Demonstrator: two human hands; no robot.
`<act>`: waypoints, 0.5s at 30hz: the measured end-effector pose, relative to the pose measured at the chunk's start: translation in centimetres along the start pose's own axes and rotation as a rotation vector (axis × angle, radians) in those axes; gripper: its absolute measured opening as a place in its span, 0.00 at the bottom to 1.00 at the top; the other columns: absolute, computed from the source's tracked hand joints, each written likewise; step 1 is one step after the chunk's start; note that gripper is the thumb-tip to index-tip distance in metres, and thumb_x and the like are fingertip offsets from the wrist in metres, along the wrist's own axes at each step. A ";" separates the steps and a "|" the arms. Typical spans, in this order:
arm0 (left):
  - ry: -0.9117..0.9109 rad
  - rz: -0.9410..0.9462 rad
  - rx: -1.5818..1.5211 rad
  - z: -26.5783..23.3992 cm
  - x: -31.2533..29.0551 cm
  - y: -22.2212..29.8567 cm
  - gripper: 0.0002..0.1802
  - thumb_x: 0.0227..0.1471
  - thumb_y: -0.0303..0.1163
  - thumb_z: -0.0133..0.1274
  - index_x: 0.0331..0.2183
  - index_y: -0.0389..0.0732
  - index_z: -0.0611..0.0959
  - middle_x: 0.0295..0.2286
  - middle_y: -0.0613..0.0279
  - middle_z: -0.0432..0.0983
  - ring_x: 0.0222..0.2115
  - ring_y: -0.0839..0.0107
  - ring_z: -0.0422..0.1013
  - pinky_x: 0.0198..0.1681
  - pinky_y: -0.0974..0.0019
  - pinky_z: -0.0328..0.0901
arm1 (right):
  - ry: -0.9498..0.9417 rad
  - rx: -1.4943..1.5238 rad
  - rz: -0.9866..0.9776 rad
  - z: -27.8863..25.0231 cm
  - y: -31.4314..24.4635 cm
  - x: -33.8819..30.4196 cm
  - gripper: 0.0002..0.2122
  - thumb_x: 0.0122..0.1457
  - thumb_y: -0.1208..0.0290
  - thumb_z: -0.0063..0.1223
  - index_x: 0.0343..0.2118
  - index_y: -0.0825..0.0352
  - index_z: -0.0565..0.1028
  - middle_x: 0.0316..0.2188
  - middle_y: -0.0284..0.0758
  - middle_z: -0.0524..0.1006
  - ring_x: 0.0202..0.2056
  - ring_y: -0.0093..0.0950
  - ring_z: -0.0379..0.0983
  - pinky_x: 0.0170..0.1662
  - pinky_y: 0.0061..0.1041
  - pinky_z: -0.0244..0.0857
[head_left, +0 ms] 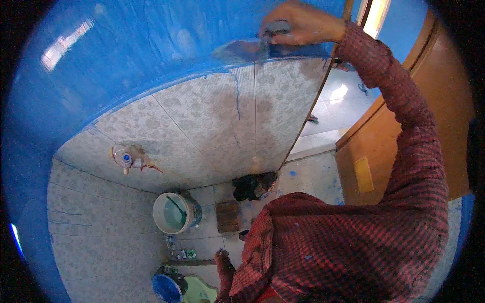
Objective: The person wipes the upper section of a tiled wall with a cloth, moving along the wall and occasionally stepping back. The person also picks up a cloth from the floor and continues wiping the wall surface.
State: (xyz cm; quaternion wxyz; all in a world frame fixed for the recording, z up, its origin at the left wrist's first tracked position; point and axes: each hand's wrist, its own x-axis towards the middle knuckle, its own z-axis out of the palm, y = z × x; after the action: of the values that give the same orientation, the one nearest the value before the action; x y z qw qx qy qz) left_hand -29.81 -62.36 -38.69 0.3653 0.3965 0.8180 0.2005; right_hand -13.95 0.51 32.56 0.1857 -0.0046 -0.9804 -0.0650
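Note:
My right hand [298, 24] is raised at the top of the view, its fingers wrapped round the grip of a plastering trowel [242, 50]. The trowel's long flat blade lies close along the lower edge of the glossy blue wall [141, 55], just above the patterned tiles [202, 111]. Motion blurs part of the blade. Thin blue drips run down the tiles below it. My left hand does not show.
A doorway with a brown wooden door [424, 156] is at the right. A small water heater-like fitting [126, 157] juts from the tiles. Below stand a white bucket [157, 214], a wooden block [228, 217], black plastic [246, 188] and a blue bucket [166, 289].

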 end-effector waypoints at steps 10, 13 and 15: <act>0.322 -0.444 -1.165 -2.7 3.9 -4.9 0.17 0.46 0.40 0.51 0.36 0.39 0.76 0.27 0.58 0.74 0.26 0.65 0.70 0.28 0.62 0.66 | -0.004 0.028 0.036 -4.7 -1.9 -1.6 0.12 0.49 0.65 0.54 0.33 0.68 0.76 0.27 0.40 0.77 0.27 0.29 0.73 0.31 0.27 0.66; 0.571 -0.461 -1.344 -9.3 6.2 -8.2 0.18 0.47 0.41 0.50 0.36 0.39 0.76 0.27 0.58 0.74 0.25 0.64 0.70 0.27 0.61 0.65 | -0.149 0.162 0.201 -3.6 -3.4 0.9 0.12 0.49 0.64 0.54 0.32 0.69 0.75 0.27 0.41 0.77 0.26 0.31 0.73 0.30 0.28 0.66; 0.630 -0.450 -1.407 -13.2 9.4 -8.3 0.18 0.47 0.42 0.50 0.37 0.39 0.75 0.26 0.59 0.73 0.24 0.64 0.70 0.27 0.61 0.65 | -0.219 0.206 0.320 -2.8 -2.5 0.0 0.13 0.49 0.63 0.54 0.32 0.69 0.75 0.28 0.41 0.77 0.26 0.32 0.73 0.30 0.30 0.66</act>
State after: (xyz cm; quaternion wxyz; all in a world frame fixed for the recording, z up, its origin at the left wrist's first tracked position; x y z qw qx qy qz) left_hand -47.89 -60.38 -39.29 0.3132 -0.1763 0.6248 0.6931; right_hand -12.97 -2.36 34.83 0.0857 -0.1481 -0.9830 0.0665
